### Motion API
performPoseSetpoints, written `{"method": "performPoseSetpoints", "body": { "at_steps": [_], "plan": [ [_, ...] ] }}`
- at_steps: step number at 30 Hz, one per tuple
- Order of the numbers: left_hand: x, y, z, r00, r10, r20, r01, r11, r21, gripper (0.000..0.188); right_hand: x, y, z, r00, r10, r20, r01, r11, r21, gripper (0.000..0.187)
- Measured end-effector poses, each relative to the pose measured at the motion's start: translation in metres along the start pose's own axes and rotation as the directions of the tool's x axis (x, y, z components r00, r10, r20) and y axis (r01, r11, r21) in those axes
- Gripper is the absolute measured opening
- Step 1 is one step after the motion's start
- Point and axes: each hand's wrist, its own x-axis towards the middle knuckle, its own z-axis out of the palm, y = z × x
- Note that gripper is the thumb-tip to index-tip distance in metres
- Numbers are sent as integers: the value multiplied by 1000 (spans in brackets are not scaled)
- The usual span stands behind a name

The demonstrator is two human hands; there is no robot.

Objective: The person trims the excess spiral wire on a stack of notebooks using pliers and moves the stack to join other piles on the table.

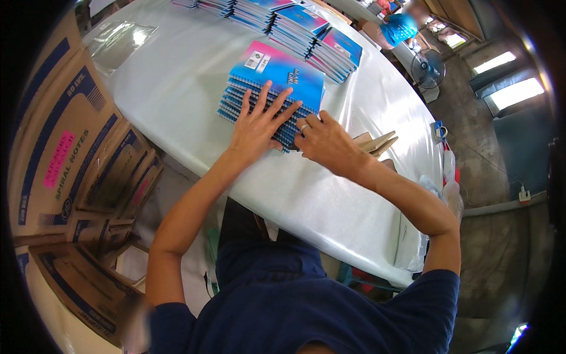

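Note:
A stack of spiral notebooks (300, 79) with pink-and-blue covers lies before me near the table's edge, its wire bindings facing me. White stickers (257, 61) are on the top cover. My left hand (258, 125) rests flat over the bindings, fingers spread and thumb at the stack's near side. Close by, my right hand (325, 140), with a ring on one finger, is curled closed against the near right corner. What its fingertips hold, if anything, is hidden. Thin brown pieces (377, 143), perhaps wood or cardboard, lie just right of that hand.
Several more notebook piles (298, 28) line the far side of the white-covered table (312, 203). Clear plastic (127, 38) lies at the far left. Cardboard boxes (97, 153) stack up on the left. A tape roll (439, 131) sits at the right edge. Beyond are a fan (428, 69) and another person (400, 29).

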Motion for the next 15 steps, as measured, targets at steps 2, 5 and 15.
{"method": "performPoseSetpoints", "body": {
  "at_steps": [2, 5, 15],
  "plan": [
    [-1, 1, 2, 1000, 1, -2, -1, 1000, -4, 109, -5, 6, 9, 995, -70, -76, 74, 996, 52, 20],
    [-2, 1, 4, 1000, -10, -13, 10, 1000, 0, 109, -2, 8, 24, 984, -153, -90, 153, 988, 1, 25],
    [-1, 1, 5, 1000, -2, -23, 2, 1000, -8, 109, -2, 5, 24, 971, -166, -174, 162, 986, -35, 12]
  ]
}}
